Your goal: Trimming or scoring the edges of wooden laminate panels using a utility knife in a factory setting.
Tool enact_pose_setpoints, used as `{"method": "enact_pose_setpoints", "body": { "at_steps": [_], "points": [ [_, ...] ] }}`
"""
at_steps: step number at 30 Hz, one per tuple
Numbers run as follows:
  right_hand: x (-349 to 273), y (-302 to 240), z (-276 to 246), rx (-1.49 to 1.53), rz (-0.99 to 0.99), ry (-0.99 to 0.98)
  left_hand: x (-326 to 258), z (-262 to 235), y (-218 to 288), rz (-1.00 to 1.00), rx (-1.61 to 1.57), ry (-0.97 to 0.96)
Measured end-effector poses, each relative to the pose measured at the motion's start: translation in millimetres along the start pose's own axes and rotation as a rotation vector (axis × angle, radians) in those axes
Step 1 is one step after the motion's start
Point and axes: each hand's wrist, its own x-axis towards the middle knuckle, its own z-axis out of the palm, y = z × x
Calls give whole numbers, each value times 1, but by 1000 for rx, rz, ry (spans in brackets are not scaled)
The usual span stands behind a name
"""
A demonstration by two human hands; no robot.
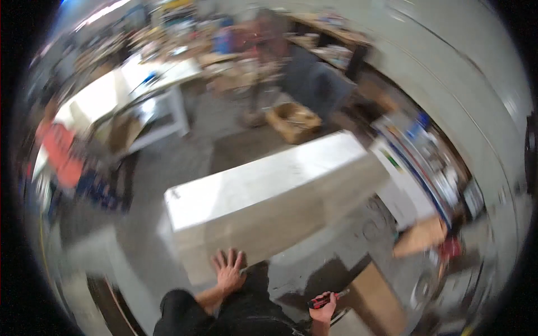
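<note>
A long box-shaped piece with a white top [263, 179] and a grey-brown side [280, 229] lies across the floor in front of me. My left hand [228, 273] rests on the lower part of that side, its fingers spread. To the right, apart from the piece, my right hand [324, 311] is wrapped round a screwdriver [317, 303] with a red and black handle. Its short tip points to the right, and blur hides the tip's exact shape. Just beyond that hand lies a flat brown board [378, 299].
Right of the long piece, a white panel [406, 196] lies beside a cluttered low bench [423, 162]. A brown carton [294, 120] stands behind. At the far left, a person in an orange top [60, 154] is beside a white worktable [103, 95].
</note>
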Motion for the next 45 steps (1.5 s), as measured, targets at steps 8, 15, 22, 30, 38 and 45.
{"method": "enact_pose_setpoints", "body": {
  "at_steps": [8, 15, 22, 30, 38, 45],
  "points": [
    [141, -83, 100, -344, 148, 36, 48, 17, 16, -123, -29, 27],
    [384, -150, 170, -684, 235, -314, 47, 0, 53, -136, 73, 54],
    [140, -102, 340, -1943, -148, -123, 76, 38, 132, -286, 13, 108],
    [166, -153, 379, -1433, 21, -310, 147, 23, 271, -215, -61, 194],
    [378, -216, 345, -620, 591, -1088, 272, -54, 313, 22, -67, 297],
    [260, -200, 378, -623, 262, -547, 308, -85, 328, 170, 46, 205]
  ]
}}
